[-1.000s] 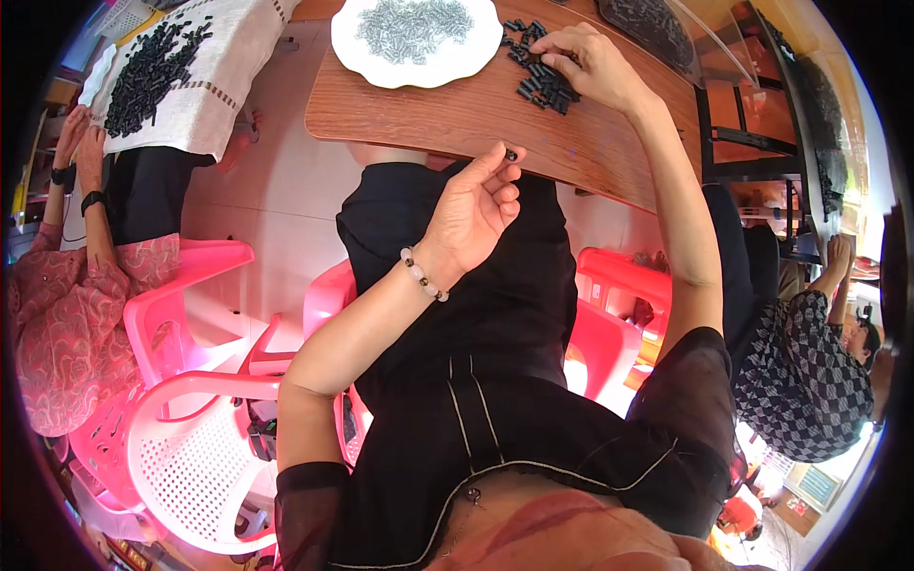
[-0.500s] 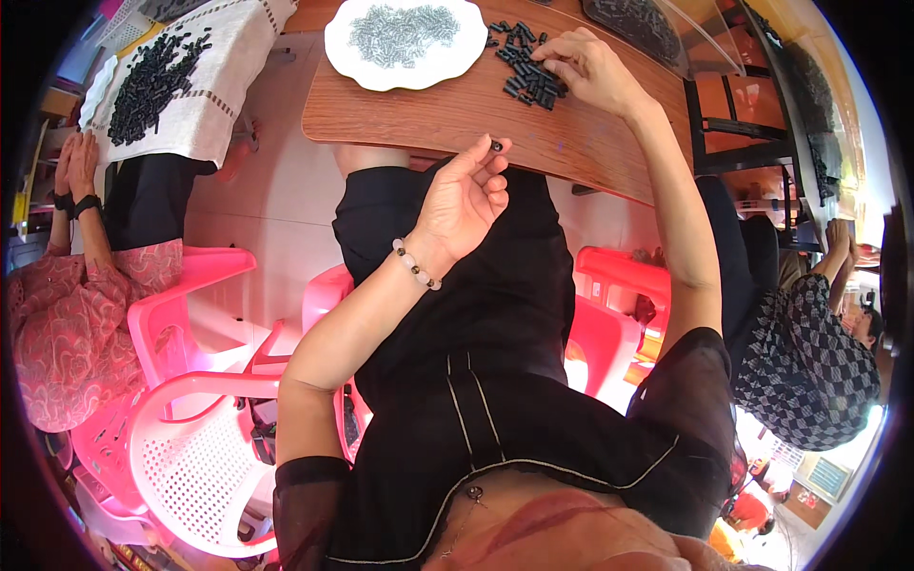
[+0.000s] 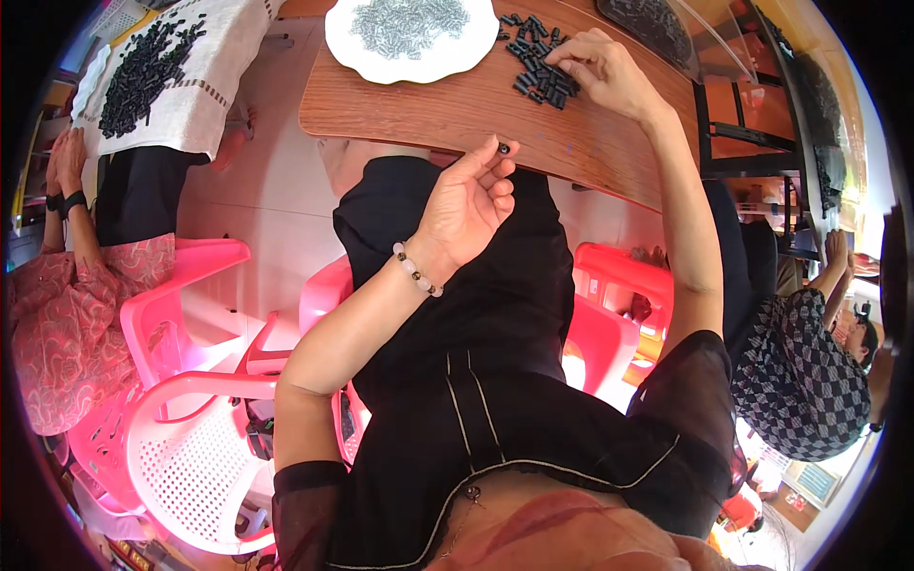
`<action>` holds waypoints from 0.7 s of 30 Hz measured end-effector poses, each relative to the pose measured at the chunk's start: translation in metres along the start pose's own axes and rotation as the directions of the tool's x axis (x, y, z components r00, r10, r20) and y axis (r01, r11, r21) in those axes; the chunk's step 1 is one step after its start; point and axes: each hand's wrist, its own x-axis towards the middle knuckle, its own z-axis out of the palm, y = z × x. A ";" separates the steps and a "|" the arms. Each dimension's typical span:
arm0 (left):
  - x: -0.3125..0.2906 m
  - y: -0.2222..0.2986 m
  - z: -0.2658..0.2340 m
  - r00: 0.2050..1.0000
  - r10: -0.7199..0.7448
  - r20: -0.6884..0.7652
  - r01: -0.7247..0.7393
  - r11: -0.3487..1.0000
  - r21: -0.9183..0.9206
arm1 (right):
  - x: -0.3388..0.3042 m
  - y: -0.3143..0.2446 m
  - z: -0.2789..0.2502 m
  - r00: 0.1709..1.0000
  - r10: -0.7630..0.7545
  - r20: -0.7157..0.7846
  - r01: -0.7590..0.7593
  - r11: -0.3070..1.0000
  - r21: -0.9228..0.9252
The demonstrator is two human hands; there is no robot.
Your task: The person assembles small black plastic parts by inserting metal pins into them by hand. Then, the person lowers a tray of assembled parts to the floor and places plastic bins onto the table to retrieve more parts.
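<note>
My left hand (image 3: 468, 202), a beaded bracelet at its wrist, is held palm up just off the near edge of the wooden table (image 3: 381, 105). Its thumb and forefinger pinch a small black cylindrical piece (image 3: 504, 148), its round end showing. At the table's far right, my right hand (image 3: 614, 81) rests by the right side of a loose pile of short black cylinders (image 3: 541, 59). Thumb and fingertips there are pressed together; anything between them is too small to make out. Left of the pile, a white scalloped plate (image 3: 357, 59) holds many small clear, silvery pieces (image 3: 409, 27).
A dark tray (image 3: 647, 29) of small pieces lies beyond my right hand. On the left, a person's hands (image 3: 67, 162) are near a cloth-covered table (image 3: 205, 105) with another black pile (image 3: 143, 81). Pink plastic chairs (image 3: 200, 385) stand around. Another person (image 3: 800, 371) sits at right.
My right hand has drawn slightly right and toward me, along the pile's edge. The left hand keeps its pinch on the black piece. The whole view has shifted a little.
</note>
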 end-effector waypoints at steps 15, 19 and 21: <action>0.008 0.002 -0.001 1.000 -0.014 -0.021 0.014 1.000 -0.009 | 0.004 0.003 -0.004 1.000 0.007 -0.021 -0.006 0.999 0.045; 0.010 0.002 0.001 1.000 -0.009 -0.024 0.009 1.000 -0.003 | 0.003 0.012 -0.010 0.999 0.013 -0.053 -0.008 0.996 0.088; 0.012 0.000 0.005 0.999 0.001 -0.032 -0.001 1.000 0.002 | 0.001 0.019 -0.011 0.999 0.012 -0.053 -0.007 0.996 0.093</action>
